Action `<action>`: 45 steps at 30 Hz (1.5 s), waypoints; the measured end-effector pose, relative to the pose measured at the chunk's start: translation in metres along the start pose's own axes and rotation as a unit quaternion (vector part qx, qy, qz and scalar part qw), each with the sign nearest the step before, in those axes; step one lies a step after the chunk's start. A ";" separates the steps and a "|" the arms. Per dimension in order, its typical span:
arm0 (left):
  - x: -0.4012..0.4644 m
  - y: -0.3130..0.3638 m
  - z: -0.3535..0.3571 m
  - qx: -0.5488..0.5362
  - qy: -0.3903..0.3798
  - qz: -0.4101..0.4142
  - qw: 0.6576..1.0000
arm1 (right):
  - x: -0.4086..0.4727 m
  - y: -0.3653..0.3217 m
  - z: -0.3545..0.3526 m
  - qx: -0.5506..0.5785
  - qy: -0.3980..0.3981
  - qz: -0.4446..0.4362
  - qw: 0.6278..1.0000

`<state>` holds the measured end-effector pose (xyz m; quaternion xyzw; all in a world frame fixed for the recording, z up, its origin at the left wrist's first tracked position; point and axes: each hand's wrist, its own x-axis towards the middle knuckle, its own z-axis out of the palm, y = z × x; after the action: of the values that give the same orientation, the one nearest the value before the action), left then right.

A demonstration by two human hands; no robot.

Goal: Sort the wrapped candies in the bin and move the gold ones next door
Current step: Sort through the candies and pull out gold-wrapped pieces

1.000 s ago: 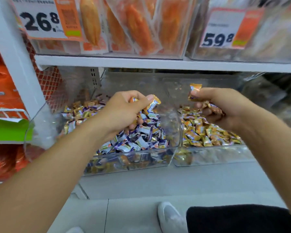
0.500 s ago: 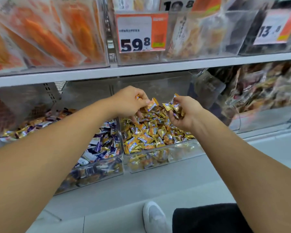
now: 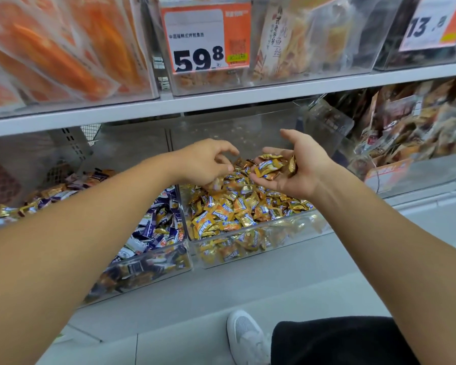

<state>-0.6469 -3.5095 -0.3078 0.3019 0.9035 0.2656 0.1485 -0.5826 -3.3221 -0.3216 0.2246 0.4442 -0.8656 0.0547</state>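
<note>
Right hand [image 3: 298, 169] palm-up, fingers loosely spread, cupping a few gold candies [image 3: 270, 165] over the right bin [image 3: 250, 246]; thumb up, nothing pinched. Left hand [image 3: 205, 162] just beside it, knuckles up, fingers curled down w/ tips near a brown-gold candy [image 3: 241, 162] at the edge of the cupped lot; can't tell if actually pinching it. Below both hands: right bin heaped w/ gold wrapped candies [image 3: 229, 209]. Under the left forearm, next bin over [image 3: 147, 267]: mostly purple-white candies [image 3: 155, 227] w/ some gold mixed in, esp. further left. Above the hands: shelf edge [image 3: 221, 101], price tag reading 59.8 [image 3: 205, 38], orange packets [image 3: 50, 48] up left. Right of right hand, well apart: brown snack bags [image 3: 406, 127]. Down near the right elbow: white shoe [image 3: 245, 335].
</note>
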 end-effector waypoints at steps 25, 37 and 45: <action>-0.145 -0.092 -0.007 0.074 0.198 -0.003 0.977 | 0.015 0.059 0.040 -0.902 -0.179 -0.075 0.386; -0.177 -0.139 -0.045 0.110 0.148 -0.050 0.982 | -0.038 0.059 0.118 -0.634 0.033 -0.516 0.575; -0.195 -0.178 -0.048 0.131 -0.004 -0.156 0.979 | -0.013 0.151 0.183 -0.839 -0.229 -0.312 0.382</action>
<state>-0.5996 -3.7708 -0.3491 0.1753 0.9657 0.1177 0.1512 -0.5888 -3.5596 -0.3358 -0.2971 0.9536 -0.0270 0.0407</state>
